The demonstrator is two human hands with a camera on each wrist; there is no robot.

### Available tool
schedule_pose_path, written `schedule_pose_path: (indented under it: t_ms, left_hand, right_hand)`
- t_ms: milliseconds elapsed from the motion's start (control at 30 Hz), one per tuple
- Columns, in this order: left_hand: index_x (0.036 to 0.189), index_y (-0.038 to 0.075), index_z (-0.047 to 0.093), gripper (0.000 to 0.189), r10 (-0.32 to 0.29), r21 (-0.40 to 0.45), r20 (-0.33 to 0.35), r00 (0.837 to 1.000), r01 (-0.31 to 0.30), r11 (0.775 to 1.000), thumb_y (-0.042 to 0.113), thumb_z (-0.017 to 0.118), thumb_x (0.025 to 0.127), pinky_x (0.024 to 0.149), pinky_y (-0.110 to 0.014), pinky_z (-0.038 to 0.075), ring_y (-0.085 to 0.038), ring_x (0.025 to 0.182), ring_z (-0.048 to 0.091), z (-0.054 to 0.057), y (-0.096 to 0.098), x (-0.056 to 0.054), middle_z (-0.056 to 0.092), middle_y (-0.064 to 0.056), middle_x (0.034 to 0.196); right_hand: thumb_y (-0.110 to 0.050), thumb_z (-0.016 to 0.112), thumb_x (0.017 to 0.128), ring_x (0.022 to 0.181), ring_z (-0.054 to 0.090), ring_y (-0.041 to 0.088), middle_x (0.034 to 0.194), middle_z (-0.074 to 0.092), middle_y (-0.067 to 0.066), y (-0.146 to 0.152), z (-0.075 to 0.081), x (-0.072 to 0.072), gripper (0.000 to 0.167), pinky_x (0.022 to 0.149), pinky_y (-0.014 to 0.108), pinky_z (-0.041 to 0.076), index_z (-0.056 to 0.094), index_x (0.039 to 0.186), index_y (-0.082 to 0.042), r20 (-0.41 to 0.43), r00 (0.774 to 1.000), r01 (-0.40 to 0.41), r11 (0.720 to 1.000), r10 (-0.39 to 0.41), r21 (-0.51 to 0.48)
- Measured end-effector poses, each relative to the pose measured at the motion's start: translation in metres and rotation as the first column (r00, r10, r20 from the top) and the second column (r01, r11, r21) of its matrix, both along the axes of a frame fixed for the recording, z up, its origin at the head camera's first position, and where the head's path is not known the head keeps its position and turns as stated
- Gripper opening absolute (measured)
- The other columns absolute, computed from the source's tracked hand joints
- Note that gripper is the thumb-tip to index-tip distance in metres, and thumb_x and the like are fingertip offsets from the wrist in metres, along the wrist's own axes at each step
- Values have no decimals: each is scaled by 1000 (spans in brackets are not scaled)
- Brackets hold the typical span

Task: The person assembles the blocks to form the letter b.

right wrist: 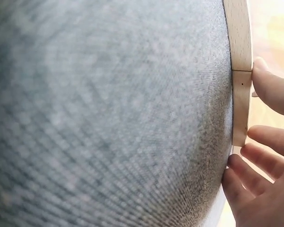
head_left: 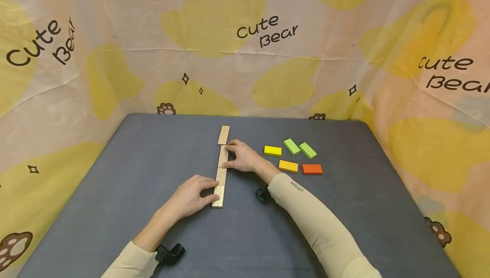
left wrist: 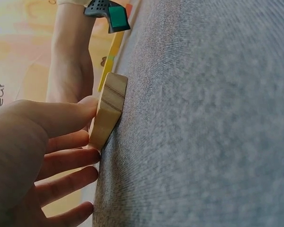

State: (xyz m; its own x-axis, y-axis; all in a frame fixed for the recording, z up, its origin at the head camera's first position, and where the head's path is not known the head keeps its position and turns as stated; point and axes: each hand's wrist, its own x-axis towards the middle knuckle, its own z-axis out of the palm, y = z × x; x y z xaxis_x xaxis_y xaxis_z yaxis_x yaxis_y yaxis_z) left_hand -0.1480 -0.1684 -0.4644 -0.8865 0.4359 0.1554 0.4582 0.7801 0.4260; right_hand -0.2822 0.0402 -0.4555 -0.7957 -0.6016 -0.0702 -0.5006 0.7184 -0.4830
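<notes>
Plain wooden blocks stand end to end in a line: a nearest block (head_left: 218, 197), a second block (head_left: 221, 177), a third block (head_left: 223, 157) and a farthest block (head_left: 223, 135), set slightly apart. On the left of the line, my left hand (head_left: 191, 197) touches the nearest block with its thumb; its index fingertip is near the joint with the second. My right hand (head_left: 245, 157) spans the third block from the right, thumb near its close end and fingers at its far end. In the right wrist view the thumb (right wrist: 272, 87) rests by a joint between blocks.
Right of the line lie a yellow block (head_left: 272, 151), an amber block (head_left: 288, 166), an orange-red block (head_left: 311, 169) and two green blocks (head_left: 292, 146). The grey table (head_left: 126, 171) meets a patterned cloth (head_left: 214, 78) behind. Black wrist devices (head_left: 170, 253) hang under both forearms.
</notes>
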Motion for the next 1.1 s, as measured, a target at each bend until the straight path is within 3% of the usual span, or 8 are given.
schedule_pose_path:
  t_ms: [367, 700, 1100]
  left_hand:
    - [123, 8, 75, 40, -12, -6, -7, 1000, 12, 1000, 31, 79, 90, 94, -48, 52, -28, 112, 64, 4, 2, -1, 73, -5, 119]
    - [119, 9, 76, 36, 0, -2, 44, 999, 0, 1000, 29, 79, 90, 95, -51, 52, -29, 113, 64, 7, 1, -5, 73, -5, 117]
    - [107, 11, 77, 19, 44, 42, 10, 999, -44, 998, 25, 74, 94, 85, -48, 55, -23, 99, 69, 12, 1, -22, 73, -1, 104]
  right_hand:
    - [-54, 73, 89, 140, 43, 29, 156, 39, 13, 3, 4, 7, 82, 112, 45, 42, 47, 153, -10, 41, 999, 4, 999, -6, 36]
    - [-53, 71, 91, 140, 43, 29, 153, 44, 12, 2, 4, 12, 79, 111, 45, 43, 47, 152, -9, 22, 999, -29, 995, 27, 94]
    - [-52, 71, 92, 139, 45, 28, 151, 47, 12, 2, 6, 16, 77, 109, 45, 45, 48, 152, -8, 24, 999, -31, 995, 29, 97]
